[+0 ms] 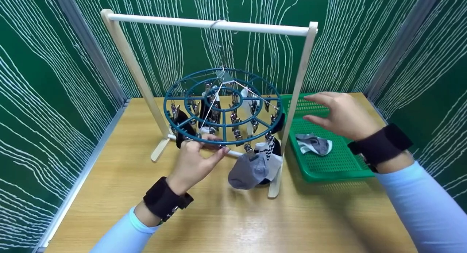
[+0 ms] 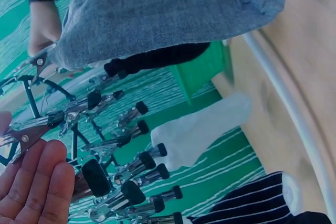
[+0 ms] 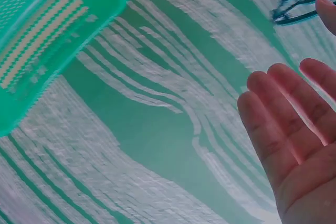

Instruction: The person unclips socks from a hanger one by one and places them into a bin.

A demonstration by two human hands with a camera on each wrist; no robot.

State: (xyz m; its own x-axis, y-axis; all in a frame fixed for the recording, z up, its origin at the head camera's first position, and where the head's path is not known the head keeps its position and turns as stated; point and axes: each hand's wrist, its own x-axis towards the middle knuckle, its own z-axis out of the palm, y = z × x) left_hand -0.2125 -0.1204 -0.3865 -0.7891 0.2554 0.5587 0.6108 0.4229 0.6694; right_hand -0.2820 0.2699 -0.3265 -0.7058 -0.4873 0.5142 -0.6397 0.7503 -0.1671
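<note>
Clip (image 2: 25, 138) at hanger's (image 1: 224, 125) six o'clock, likely stiff, best tail-held, seems pinched by left hand (image 1: 196, 161); right hand (image 1: 344, 115) gapes empty.

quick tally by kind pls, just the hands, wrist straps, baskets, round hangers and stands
Hands: 2
Wrist straps: 2
Basket: 1
Hanger: 1
Stand: 1
Total: 7
</note>
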